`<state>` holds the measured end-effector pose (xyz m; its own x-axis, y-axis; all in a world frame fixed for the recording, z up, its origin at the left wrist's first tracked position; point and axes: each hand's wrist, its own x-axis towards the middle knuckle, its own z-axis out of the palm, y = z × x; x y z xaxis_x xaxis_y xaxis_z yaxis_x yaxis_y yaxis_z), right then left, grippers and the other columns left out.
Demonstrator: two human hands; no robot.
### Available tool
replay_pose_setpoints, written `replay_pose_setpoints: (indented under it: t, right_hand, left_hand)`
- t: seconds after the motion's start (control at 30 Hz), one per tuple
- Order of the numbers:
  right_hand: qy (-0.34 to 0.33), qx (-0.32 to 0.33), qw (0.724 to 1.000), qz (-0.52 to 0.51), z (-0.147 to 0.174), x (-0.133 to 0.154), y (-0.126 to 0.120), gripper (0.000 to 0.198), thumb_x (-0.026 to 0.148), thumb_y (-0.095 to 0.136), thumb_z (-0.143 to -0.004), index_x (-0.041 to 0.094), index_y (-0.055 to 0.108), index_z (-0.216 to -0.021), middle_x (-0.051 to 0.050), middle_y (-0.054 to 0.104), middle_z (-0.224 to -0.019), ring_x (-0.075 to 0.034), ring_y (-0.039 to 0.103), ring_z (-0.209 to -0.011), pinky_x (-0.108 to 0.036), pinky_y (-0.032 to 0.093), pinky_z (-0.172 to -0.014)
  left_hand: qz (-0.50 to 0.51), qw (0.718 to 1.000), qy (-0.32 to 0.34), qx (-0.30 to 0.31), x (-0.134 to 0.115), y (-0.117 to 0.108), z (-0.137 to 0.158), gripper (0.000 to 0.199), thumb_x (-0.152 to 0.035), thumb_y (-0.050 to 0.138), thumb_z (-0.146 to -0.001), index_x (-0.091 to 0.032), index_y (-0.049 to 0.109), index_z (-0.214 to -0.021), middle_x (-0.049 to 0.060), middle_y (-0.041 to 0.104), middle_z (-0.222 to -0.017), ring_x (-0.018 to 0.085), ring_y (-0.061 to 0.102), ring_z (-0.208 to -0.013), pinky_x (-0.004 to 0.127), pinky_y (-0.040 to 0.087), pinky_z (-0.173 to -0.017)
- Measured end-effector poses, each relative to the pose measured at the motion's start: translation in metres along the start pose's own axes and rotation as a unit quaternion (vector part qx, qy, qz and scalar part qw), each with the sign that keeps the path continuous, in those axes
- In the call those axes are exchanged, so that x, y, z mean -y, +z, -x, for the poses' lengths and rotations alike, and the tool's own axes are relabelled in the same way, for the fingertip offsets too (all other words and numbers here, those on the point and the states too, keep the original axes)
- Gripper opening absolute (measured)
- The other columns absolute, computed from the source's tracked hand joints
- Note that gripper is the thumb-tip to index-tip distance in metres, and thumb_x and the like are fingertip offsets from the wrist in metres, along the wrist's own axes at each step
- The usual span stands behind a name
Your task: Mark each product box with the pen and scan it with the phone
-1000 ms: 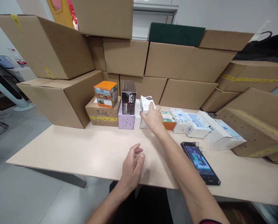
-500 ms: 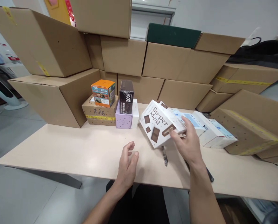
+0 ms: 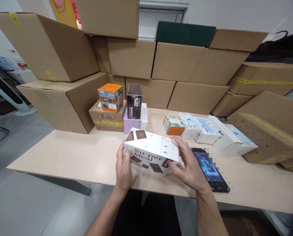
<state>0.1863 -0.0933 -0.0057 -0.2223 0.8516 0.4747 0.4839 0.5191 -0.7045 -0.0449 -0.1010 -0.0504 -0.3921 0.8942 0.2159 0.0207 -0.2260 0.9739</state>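
Observation:
A white carton [image 3: 150, 144] printed "Su-per Meal" with brown squares is held over the front of the table [image 3: 70, 154], tilted so its top and front faces show. My left hand [image 3: 124, 167] grips its left end, fingers behind and thumb in front. At the right end my right hand [image 3: 187, 165] is closed on it, thumb on the front face and fingers over the far side. A dark handheld device [image 3: 210, 170] with a lit screen lies just right of my right hand. The pen is out of sight, perhaps behind the carton.
Behind stands a wall of brown cardboard boxes [image 3: 178, 62]. At left, an orange box [image 3: 110, 97] sits on a small brown box [image 3: 107, 116], beside a black box [image 3: 134, 101] on a purple box [image 3: 132, 125]. An orange-and-green box [image 3: 174, 125] and several white packages [image 3: 207, 130] line the right.
The carton has come toward me and to the left, turning flatter. My left hand has gone from free to gripping its left end. The orange-and-green box and the device's screen are uncovered.

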Motion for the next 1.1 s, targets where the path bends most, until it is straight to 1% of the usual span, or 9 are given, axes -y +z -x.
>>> replay_pose_setpoints:
  t: [0.1,0.23,0.33,0.47,0.57,0.7,0.83,0.93,1.1]
  right_hand:
    - [0.080,-0.016,0.996,-0.034,0.002,-0.001,0.004,0.086,0.031,0.068,-0.083,0.032,0.023,-0.156,-0.009,0.041,-0.154,-0.029,0.044,-0.139,-0.049,0.040,-0.113]
    - [0.136,-0.011,0.989,-0.051,0.006,-0.003,-0.001,0.073,0.037,0.069,-0.084,0.031,0.039,-0.150,-0.008,0.053,-0.146,-0.029,0.055,-0.126,-0.049,0.047,-0.105]
    - [0.111,0.020,0.991,-0.067,0.005,-0.004,-0.007,0.074,0.030,0.072,-0.080,0.033,0.042,-0.148,-0.006,0.050,-0.149,-0.029,0.052,-0.129,-0.048,0.046,-0.107]
    - [0.058,0.031,0.994,-0.083,0.002,-0.007,-0.006,0.069,0.021,0.068,-0.081,0.036,0.044,-0.144,-0.002,0.037,-0.158,-0.027,0.034,-0.145,-0.045,0.038,-0.115]
    - [0.063,0.019,0.997,-0.048,0.005,-0.010,0.003,0.061,0.022,0.065,-0.083,0.035,0.046,-0.140,-0.005,0.038,-0.156,-0.027,0.042,-0.140,-0.044,0.045,-0.108]
    - [0.095,0.021,0.993,-0.069,0.019,-0.013,0.013,0.062,0.023,0.062,-0.086,0.033,0.039,-0.142,-0.008,0.046,-0.148,-0.025,0.057,-0.124,-0.043,0.051,-0.101]
    - [0.121,0.060,0.987,-0.081,0.040,-0.015,0.013,0.067,0.023,0.058,-0.090,0.035,0.028,-0.149,-0.006,0.040,-0.154,-0.023,0.041,-0.141,-0.047,0.035,-0.118]
    - [0.160,0.090,0.979,-0.084,0.051,-0.016,0.012,0.071,0.028,0.061,-0.090,0.035,0.027,-0.151,-0.004,0.034,-0.159,-0.023,0.031,-0.148,-0.046,0.027,-0.122]
    - [0.197,0.003,0.972,-0.130,0.050,-0.012,0.026,0.061,0.044,0.057,-0.094,0.032,0.035,-0.149,-0.006,0.042,-0.155,-0.024,0.041,-0.142,-0.043,0.038,-0.116]
  left_hand:
    - [-0.062,0.998,0.028,0.017,0.000,-0.006,-0.003,0.049,-0.052,0.037,-0.100,-0.025,0.056,-0.137,0.008,0.056,-0.139,0.027,0.042,-0.138,0.045,0.033,-0.116]
    - [-0.101,0.993,0.061,0.022,0.003,-0.012,-0.001,0.050,-0.053,0.031,-0.101,-0.029,0.059,-0.134,0.007,0.061,-0.135,0.028,0.045,-0.132,0.047,0.034,-0.114]
    - [-0.011,0.998,0.054,0.007,0.006,-0.011,0.001,0.055,-0.059,0.034,-0.098,-0.026,0.061,-0.134,0.007,0.061,-0.136,0.028,0.047,-0.135,0.044,0.034,-0.116]
    - [0.200,0.979,-0.047,0.000,0.009,-0.006,0.001,0.071,-0.067,0.025,-0.096,-0.019,0.062,-0.132,0.011,0.065,-0.133,0.029,0.047,-0.139,0.045,0.033,-0.118]
    - [0.267,0.962,-0.056,-0.016,0.011,-0.004,-0.001,0.069,-0.068,0.030,-0.095,-0.017,0.067,-0.123,0.012,0.069,-0.126,0.030,0.052,-0.134,0.047,0.034,-0.117]
    - [0.221,0.974,-0.017,-0.048,0.012,-0.007,-0.002,0.053,-0.062,0.040,-0.096,-0.020,0.069,-0.112,0.008,0.069,-0.124,0.027,0.058,-0.126,0.043,0.042,-0.111]
    - [0.169,0.984,-0.051,-0.024,0.011,-0.009,0.000,0.054,-0.063,0.040,-0.095,-0.022,0.063,-0.121,0.008,0.067,-0.124,0.025,0.064,-0.115,0.039,0.054,-0.093]
    - [0.128,0.989,-0.076,-0.013,0.011,-0.008,0.000,0.059,-0.065,0.040,-0.094,-0.022,0.058,-0.130,0.010,0.065,-0.127,0.026,0.063,-0.116,0.040,0.055,-0.094]
    - [0.064,0.994,-0.091,0.012,0.011,-0.008,0.000,0.064,-0.065,0.041,-0.094,-0.022,0.053,-0.139,0.011,0.059,-0.138,0.030,0.058,-0.126,0.046,0.050,-0.103]
